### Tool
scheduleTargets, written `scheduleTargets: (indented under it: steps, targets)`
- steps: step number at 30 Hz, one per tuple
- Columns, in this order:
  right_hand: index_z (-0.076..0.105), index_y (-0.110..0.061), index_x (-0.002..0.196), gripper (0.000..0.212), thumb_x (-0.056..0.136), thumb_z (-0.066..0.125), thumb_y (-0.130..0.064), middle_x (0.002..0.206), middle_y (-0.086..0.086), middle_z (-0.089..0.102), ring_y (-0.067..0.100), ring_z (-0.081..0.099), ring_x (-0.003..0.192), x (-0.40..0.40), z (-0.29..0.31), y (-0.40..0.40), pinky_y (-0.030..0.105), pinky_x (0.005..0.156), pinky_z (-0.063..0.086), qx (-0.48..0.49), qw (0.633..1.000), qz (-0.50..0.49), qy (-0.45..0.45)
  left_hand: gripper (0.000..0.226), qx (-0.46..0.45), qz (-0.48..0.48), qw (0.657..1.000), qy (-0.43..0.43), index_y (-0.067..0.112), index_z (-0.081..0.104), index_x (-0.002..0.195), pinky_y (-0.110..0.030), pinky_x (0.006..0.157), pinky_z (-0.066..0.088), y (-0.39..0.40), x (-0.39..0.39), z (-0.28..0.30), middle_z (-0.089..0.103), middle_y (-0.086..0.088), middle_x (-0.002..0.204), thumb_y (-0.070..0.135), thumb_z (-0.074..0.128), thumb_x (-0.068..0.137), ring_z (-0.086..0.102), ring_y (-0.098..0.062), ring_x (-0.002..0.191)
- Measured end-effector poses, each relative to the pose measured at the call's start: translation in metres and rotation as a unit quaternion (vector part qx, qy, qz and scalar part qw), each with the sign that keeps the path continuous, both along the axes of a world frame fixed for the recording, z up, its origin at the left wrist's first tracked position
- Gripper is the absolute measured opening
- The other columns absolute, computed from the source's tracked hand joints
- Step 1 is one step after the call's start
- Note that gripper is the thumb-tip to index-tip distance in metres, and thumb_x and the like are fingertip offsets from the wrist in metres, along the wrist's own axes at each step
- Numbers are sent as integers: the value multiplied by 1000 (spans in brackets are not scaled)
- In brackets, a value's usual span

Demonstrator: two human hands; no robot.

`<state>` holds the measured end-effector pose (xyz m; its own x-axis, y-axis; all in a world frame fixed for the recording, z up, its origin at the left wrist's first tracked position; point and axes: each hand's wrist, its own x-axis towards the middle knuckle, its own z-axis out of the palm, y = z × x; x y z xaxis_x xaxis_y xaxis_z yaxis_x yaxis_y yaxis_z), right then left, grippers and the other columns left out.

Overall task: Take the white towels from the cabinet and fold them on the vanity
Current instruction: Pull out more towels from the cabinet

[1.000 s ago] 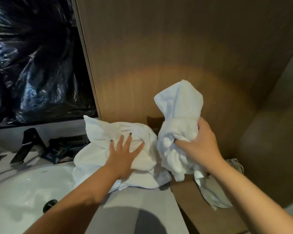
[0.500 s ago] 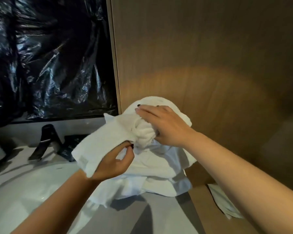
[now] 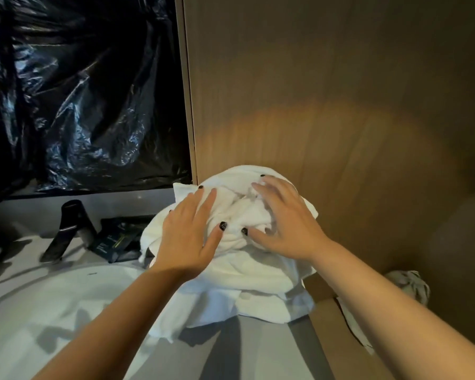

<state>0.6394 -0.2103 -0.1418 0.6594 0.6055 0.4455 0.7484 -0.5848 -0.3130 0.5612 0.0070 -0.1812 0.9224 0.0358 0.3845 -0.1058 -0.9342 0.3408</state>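
Both hands flat on the heap, no real grip: left hand [image 3: 185,237] and right hand [image 3: 283,223] with fingers spread, pressing white towels [image 3: 247,272] on the tabletop [image 3: 258,357] beside the sink [image 3: 39,311]. Could slide into the basin if pushed carelessly. Half a second ago pinched and bunched; now released, laid down.

bathroom; white basin [image 3: 39,311] with black tap [image 3: 66,229]; grey vanity top [image 3: 231,352]
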Motion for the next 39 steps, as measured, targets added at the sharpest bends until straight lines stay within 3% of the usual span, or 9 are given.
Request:
scheduleTargets:
  steps: [6,12,16,19,22,26,30,34,39]
  targets:
    - [42,-20,146,70,88,59,-56,158,2,26,20,19,147,-7,-71,-15,46,117,25,-2,996,-35,85,62,-13,-42,999,3,32,19,156,-50,117,28,-10,9,-53,30,-7,160,57,24,100,29,-28,146]
    - [26,-26,152,75,88,46,-61,162,-1,15,18,11,149,-4,-92,-13,48,120,14,-41,994,-42,88,62,-28,-26,999,21,33,3,158,-49,122,2,-17,9,-88,3,3,167,54,15,101,0,-18,153]
    - [15,-28,155,80,88,36,-68,164,-4,3,13,-2,151,-6,-86,-18,47,121,6,-62,991,-32,112,60,-53,-31,998,20,46,-7,153,-47,122,0,-16,7,-82,-6,14,163,62,10,98,-5,-10,152]
    - [12,-26,156,83,88,32,-69,165,-6,-2,7,-10,149,-10,-73,-21,44,123,2,-43,992,-14,122,58,-99,-29,994,33,51,-2,151,-48,121,-3,-16,4,-67,-6,20,161,63,16,97,-5,-5,151]
    - [16,-22,156,74,95,38,-56,164,-7,2,3,-8,149,-21,-62,-25,40,123,5,-3,994,1,108,61,-139,-9,990,25,46,6,153,-48,124,1,-20,-5,-55,-3,17,163,57,28,96,-6,-4,151]
    - [22,-18,155,65,98,37,-46,164,-6,10,6,1,150,-34,-54,-32,41,123,15,11,996,-10,90,64,-164,6,986,-12,45,1,152,-43,125,6,-32,-18,-42,-6,20,162,58,29,96,-4,0,149]
    - [17,-20,156,63,102,40,-42,164,-7,4,5,-2,150,-44,-55,-47,35,123,12,-1,994,-38,98,65,-152,1,988,-33,39,7,155,-38,124,5,-49,-25,-30,-3,17,163,57,31,97,-2,-2,149]
    - [11,-23,157,65,102,36,-47,164,-9,0,7,-3,150,-58,-56,-73,26,120,6,-21,992,-76,103,64,-118,11,993,-2,26,17,157,-43,125,5,-76,-31,-22,2,6,166,52,29,100,-1,-12,153]
    - [7,-23,157,68,101,37,-48,164,-10,-3,6,-4,150,-73,-56,-131,29,122,6,-41,986,-110,121,63,-65,27,997,30,22,12,158,-45,122,-8,-129,-38,-10,-4,1,166,45,31,103,-11,-15,152]
